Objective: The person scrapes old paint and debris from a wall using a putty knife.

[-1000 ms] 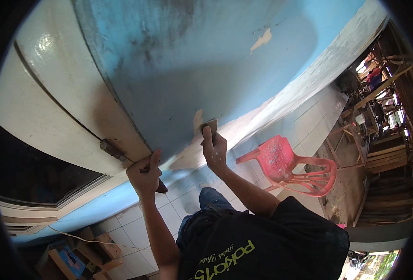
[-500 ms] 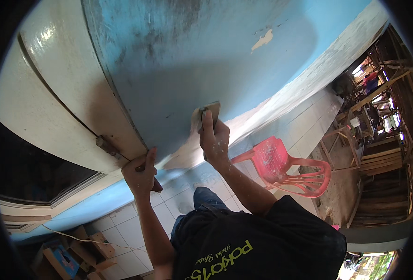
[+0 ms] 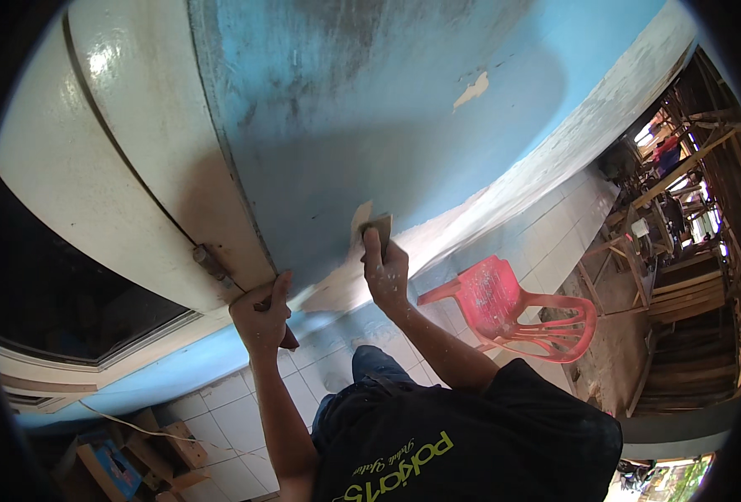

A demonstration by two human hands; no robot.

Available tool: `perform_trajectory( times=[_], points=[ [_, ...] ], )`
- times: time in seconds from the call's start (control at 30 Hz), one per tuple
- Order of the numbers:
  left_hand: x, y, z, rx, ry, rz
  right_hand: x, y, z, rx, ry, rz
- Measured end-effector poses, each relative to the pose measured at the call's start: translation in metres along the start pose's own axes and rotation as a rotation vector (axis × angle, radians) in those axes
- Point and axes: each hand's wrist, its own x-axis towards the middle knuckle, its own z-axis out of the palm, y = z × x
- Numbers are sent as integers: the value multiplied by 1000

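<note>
My right hand [image 3: 387, 272] is closed on a small flat rectangular scraper [image 3: 379, 232], thumb on its face, held close against the blue wall [image 3: 328, 167]. Beside it, a pale bare patch [image 3: 361, 216] shows in the paint and runs into the whitish lower band of the wall. Near the edge of the cream door frame [image 3: 241, 226], my left hand [image 3: 260, 316] is closed around something with a brown handle end [image 3: 290, 339] sticking out below the fingers; the rest of it is hidden. White specks dot my right hand and forearm.
A pink plastic chair [image 3: 492, 293], specked white, stands at my right on the pale tiled floor [image 3: 236, 418]. Cardboard boxes [image 3: 107, 468] lie at lower left, near a thin cable [image 3: 136, 429]. Stacked wood [image 3: 692, 293] fills the far right. A metal hinge [image 3: 211, 261] juts from the frame.
My right hand and the scraper have moved slightly down the wall, uncovering more of the pale patch. My left hand keeps its grip; the whole view has shifted a little.
</note>
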Motion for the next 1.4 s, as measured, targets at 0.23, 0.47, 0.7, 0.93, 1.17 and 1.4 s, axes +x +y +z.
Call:
perform_trajectory(
  times=[0.23, 0.47, 0.7, 0.93, 1.17, 1.4],
  points=[
    [-2, -1, 0, -30, 25, 14, 7, -9, -16, 176, -100, 207],
    [0, 6, 3, 3, 20, -15, -11, 110, -25, -50, -87, 137],
    [1, -1, 2, 29, 50, 40, -11, 110, -24, -89, -82, 189],
    [2, -3, 4, 38, 60, 4, -8, 111, -25, -72, -105, 170],
    [1, -4, 5, 17, 73, 29, -9, 128, -24, -57, -130, 119],
    [1, -1, 4, 36, 71, 11, -3, 118, -22, 15, -111, 97]
  ],
)
